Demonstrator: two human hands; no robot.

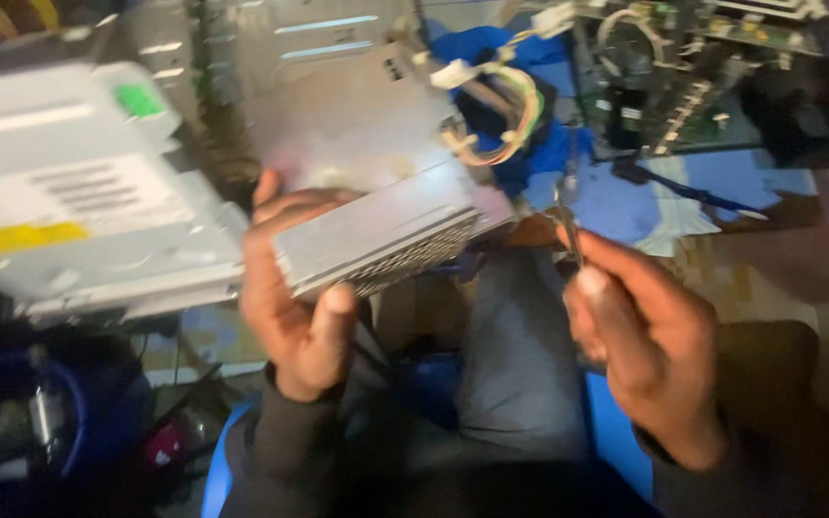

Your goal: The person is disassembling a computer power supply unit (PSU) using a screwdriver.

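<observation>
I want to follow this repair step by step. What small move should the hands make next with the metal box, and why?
Probably bring the tool's tip to the metal box. The left hand grips the box by its vented edge, wires trailing from its far end, while the right hand holds a thin metal tool upright beside it, apart from the box. The picture is blurred, so no screw can be seen.

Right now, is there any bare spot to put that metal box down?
Little. The blue mat shows bare between the green circuit board and the right hand. Elsewhere is crowded: the grey disc drive fills the left, the wire bundle the middle. The left hand grips the silver perforated box.
</observation>
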